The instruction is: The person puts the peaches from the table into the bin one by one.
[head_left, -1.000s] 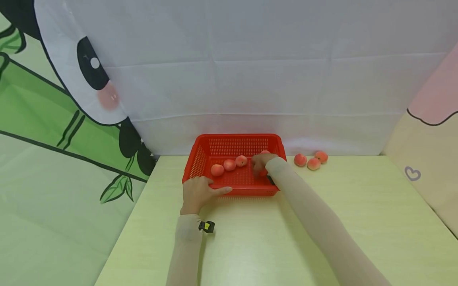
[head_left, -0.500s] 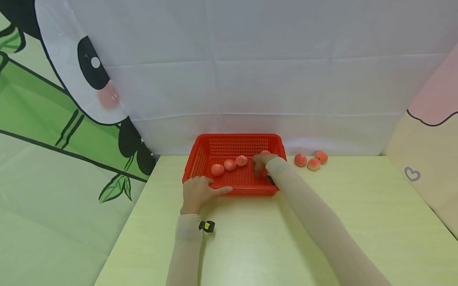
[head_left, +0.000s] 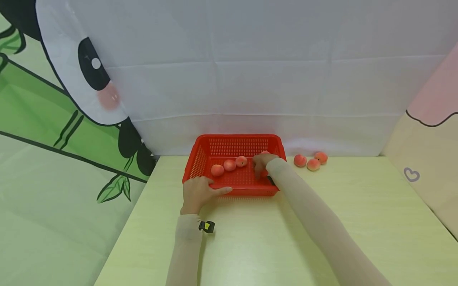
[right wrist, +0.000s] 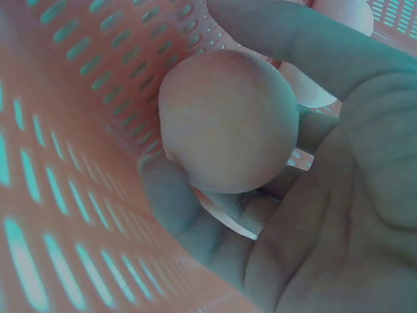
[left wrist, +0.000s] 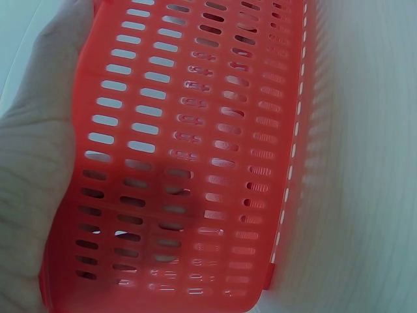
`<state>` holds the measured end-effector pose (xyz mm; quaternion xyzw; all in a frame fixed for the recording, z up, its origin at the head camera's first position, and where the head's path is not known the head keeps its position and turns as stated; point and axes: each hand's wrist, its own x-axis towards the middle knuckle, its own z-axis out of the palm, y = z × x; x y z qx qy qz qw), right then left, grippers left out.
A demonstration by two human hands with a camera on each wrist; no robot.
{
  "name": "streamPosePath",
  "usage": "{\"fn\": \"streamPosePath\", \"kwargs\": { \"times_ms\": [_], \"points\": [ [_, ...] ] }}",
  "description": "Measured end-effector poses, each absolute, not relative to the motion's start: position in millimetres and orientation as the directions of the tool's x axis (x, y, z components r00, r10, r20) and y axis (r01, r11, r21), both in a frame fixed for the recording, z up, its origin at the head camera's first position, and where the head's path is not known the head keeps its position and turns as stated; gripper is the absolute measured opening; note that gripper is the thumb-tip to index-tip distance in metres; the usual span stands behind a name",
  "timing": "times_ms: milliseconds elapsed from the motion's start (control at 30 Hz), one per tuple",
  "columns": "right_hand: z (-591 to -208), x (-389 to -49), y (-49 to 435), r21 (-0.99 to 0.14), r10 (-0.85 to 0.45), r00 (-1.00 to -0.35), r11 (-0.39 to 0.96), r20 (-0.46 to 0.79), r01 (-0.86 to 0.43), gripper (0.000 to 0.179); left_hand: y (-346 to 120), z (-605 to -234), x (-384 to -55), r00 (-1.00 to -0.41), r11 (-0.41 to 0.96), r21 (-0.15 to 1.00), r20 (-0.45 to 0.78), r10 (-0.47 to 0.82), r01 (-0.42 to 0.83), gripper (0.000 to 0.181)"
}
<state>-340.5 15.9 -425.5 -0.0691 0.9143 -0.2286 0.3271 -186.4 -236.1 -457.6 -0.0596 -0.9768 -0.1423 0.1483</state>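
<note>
A red plastic basket [head_left: 237, 136] with slotted walls stands at the back of the table. My left hand [head_left: 198, 194] holds its front left corner, the thumb lying along the front rim. Inside the basket, at the right, my right hand [head_left: 262, 163] curls its fingers around a pink-orange peach [right wrist: 228, 120], best seen in the right wrist view. Further left in the basket lie a peach [head_left: 217, 170], a second peach [head_left: 229, 165] and a third peach [head_left: 241, 161] in a slanting row. One more peach [head_left: 265, 152] shows partly behind the right hand.
Right of the basket, near the table's back edge, a peach [head_left: 300, 160], another peach [head_left: 313, 164] and a third peach [head_left: 321, 157] sit close together. A white printed cloth [head_left: 272, 87] hangs just behind the pale wooden table [head_left: 250, 246].
</note>
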Motion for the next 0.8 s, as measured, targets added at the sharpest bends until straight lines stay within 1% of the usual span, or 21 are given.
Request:
{"fn": "streamPosePath", "kwargs": {
  "times_ms": [200, 367, 467, 600, 667, 733, 800],
  "points": [
    [-421, -338, 19, -0.428, -0.303, -0.783, 0.902, -0.543, -0.052, 0.041, -236, -458, -186, -0.949, 0.95, 0.269, 0.305, 0.072, 0.159, 0.078],
    [-415, -335, 21, -0.397, -0.299, -0.777, 0.915, -0.553, -0.07, 0.044, -236, -458, -186, -0.952, 0.947, 0.28, 0.299, 0.068, 0.156, 0.078],
    [-412, -334, 21, -0.382, -0.297, -0.776, 0.921, -0.556, -0.079, 0.042, -237, -457, -187, -0.952, 0.948, 0.278, 0.297, 0.068, 0.154, 0.078],
    [-406, -332, 24, -0.403, -0.313, -0.772, 0.912, -0.553, -0.081, 0.041, -237, -456, -187, -0.956, 0.952, 0.27, 0.284, 0.067, 0.147, 0.078],
    [-401, -328, 27, -0.417, -0.311, -0.775, 0.906, -0.55, -0.068, 0.047, -237, -456, -187, -0.961, 0.953, 0.269, 0.27, 0.064, 0.139, 0.078],
    [-397, -327, 30, -0.416, -0.325, -0.772, 0.905, -0.546, -0.088, 0.054, -237, -456, -187, -0.963, 0.955, 0.264, 0.262, 0.063, 0.134, 0.078],
    [-393, -326, 32, -0.397, -0.359, -0.767, 0.906, -0.532, -0.148, 0.059, -237, -456, -187, -0.964, 0.956, 0.263, 0.26, 0.06, 0.131, 0.078]
  ]
}}
